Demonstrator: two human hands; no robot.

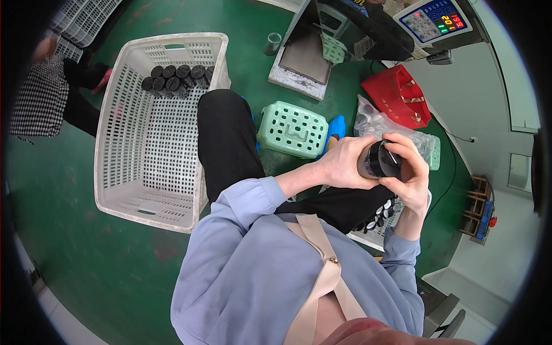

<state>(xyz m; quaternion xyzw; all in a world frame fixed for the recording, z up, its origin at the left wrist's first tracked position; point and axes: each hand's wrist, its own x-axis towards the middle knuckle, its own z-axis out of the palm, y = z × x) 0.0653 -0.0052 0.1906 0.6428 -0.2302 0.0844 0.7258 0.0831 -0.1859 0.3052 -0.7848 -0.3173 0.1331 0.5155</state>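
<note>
A clear jar with a black lid (pixel 384 160) is held up between my two hands at the right. My left hand (pixel 348 163) wraps round the jar's body from the left side. The fingers and thumb of my right hand (pixel 413 172) curl round the black lid. Both hands are closed on the same jar, and most of its body is hidden by them. Below my right wrist, partly behind my leg, a white basket (pixel 376 237) holds several small black and white pieces (pixel 384 214).
Left of my legs stands a large white crate (pixel 215 43) with several black-lidded jars (pixel 172 83) at its far end. A green stool (pixel 294 129), a red bag (pixel 397 95) and a machine with a lit panel (pixel 434 22) lie ahead. Another person (pixel 37 98) is at far left.
</note>
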